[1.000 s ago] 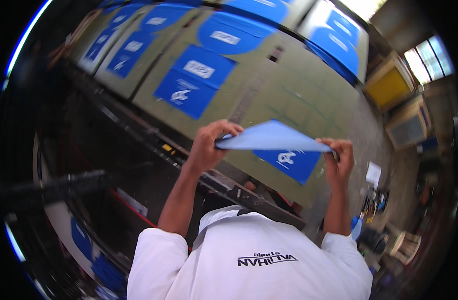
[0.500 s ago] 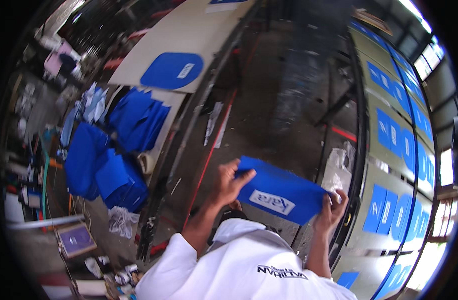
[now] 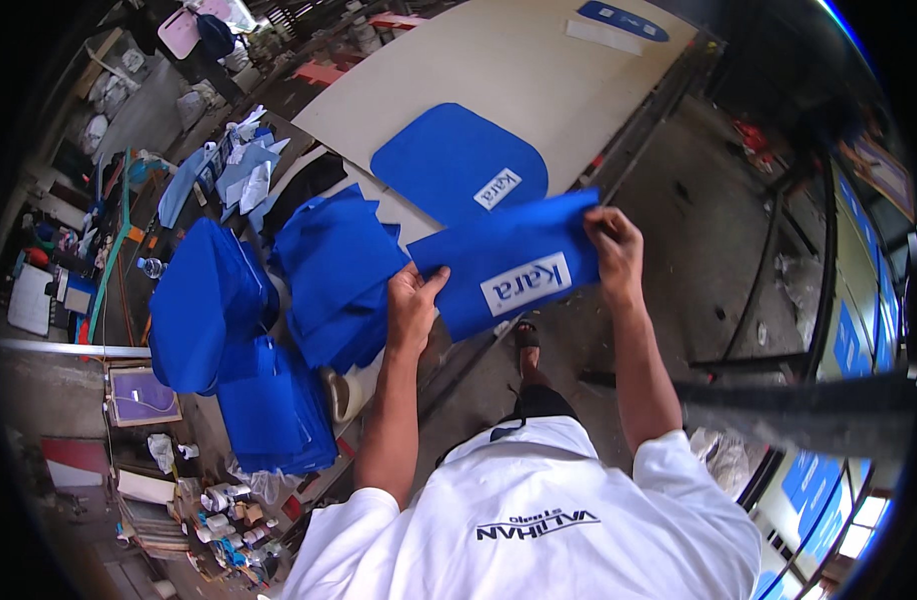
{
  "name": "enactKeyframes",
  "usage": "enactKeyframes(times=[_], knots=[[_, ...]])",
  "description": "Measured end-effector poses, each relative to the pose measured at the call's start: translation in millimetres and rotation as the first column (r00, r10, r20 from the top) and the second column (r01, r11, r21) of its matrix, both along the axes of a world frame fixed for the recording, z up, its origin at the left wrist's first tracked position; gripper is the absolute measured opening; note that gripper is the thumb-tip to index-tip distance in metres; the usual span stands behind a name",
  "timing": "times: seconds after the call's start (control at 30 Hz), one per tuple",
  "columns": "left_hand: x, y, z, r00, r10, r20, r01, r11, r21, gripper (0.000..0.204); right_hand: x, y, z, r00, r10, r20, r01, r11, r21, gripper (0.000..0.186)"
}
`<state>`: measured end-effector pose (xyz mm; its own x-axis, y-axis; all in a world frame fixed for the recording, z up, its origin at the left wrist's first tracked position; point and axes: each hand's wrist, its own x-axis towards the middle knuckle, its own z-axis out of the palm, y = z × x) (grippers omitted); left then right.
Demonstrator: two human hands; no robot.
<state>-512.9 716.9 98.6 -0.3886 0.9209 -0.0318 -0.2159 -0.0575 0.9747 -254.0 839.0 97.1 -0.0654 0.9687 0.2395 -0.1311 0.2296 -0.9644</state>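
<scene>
A rectangular blue sheet with a white printed patch is stretched between my two hands. My left hand pinches its left edge, thumb on top. At its far right end my right hand grips the upper corner. Just beyond the sheet, a blue piece with rounded corners and a white patch lies on the pale tabletop. To the left of my left hand is a loose pile of blue sheets. Two more blue stacks, one taller and one lower, sit farther left.
Another blue piece lies at the table's far end. Pale scraps are heaped beside the piles. A dark beam crosses at right, near racks holding blue-printed panels. Jars and cans clutter the lower left.
My view and body have turned left, from the aisle by the racks to the table with the blue piles. The sheet stays in both hands and now hangs near the table edge.
</scene>
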Motion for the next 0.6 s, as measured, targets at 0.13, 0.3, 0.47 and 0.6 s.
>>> enactKeyframes(times=[0.13, 0.3, 0.47, 0.6], knots=[[-27.0, 88.9, -31.2, 0.977, 0.204, 0.057, -0.191, 0.965, -0.180, 0.008, -52.5, 163.5, -39.0, 0.953, 0.241, 0.182, -0.223, 0.968, -0.115, 0.014], [-60.7, 187.5, -90.8, 0.904, 0.424, -0.063, -0.421, 0.851, -0.315, 0.013, -119.8, 296.5, -61.8, 0.902, 0.315, 0.293, -0.247, 0.937, -0.246, 0.035], [-91.2, 243.3, -123.8, 0.824, 0.547, -0.147, -0.559, 0.744, -0.364, 0.026, -164.1, 358.3, -104.1, 0.861, 0.395, 0.321, -0.277, 0.893, -0.355, 0.040], [-112.3, 265.7, -158.0, 0.797, 0.564, -0.215, -0.600, 0.706, -0.376, 0.035, -187.2, 385.1, -146.2, 0.828, 0.407, 0.386, -0.259, 0.888, -0.380, 0.039]])
